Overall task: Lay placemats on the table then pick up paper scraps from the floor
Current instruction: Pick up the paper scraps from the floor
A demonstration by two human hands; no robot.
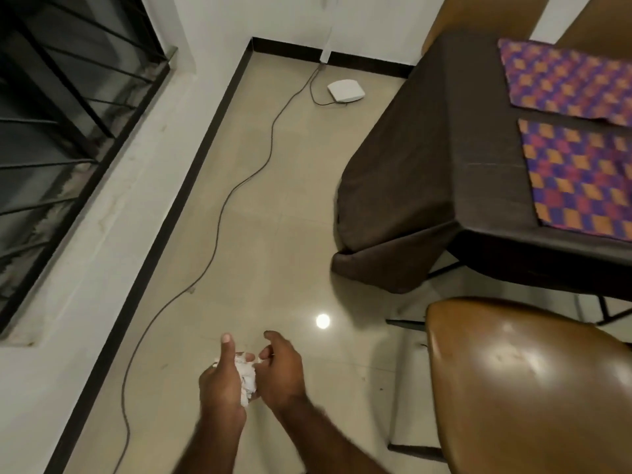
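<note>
Hands meet low over a glossy beige tile floor (273, 234), near the bottom centre of the view, closed together around a crumpled white wad of paper scraps (248, 378). The left hand (222, 381) cups the wad from the left with its thumb raised; the right hand (280, 367) presses against it from the right, fingers curled over the top. Both forearms reach in from the near edge.

To the right stands a table (444, 159) draped in a dark brown cloth whose corner hangs down to the floor. Two placemats lie on it, woven in purple, orange and pink checks: the far placemat (567, 80) and the near placemat (581, 176), just beside each other with a narrow strip of brown cloth between them. Both run off the right edge of the view.

A brown chair (530, 388) with a shiny seat fills the near right corner, close beside the table. A thin grey cable (219, 220) snakes across the floor from the near left toward the far wall, where a small white flat device (346, 91) rests on the tiles. Dark skirting lines the white wall on the left, under a window (61, 114) with black bars. A bright round reflection of a light shows on the floor just beyond the hands
</note>
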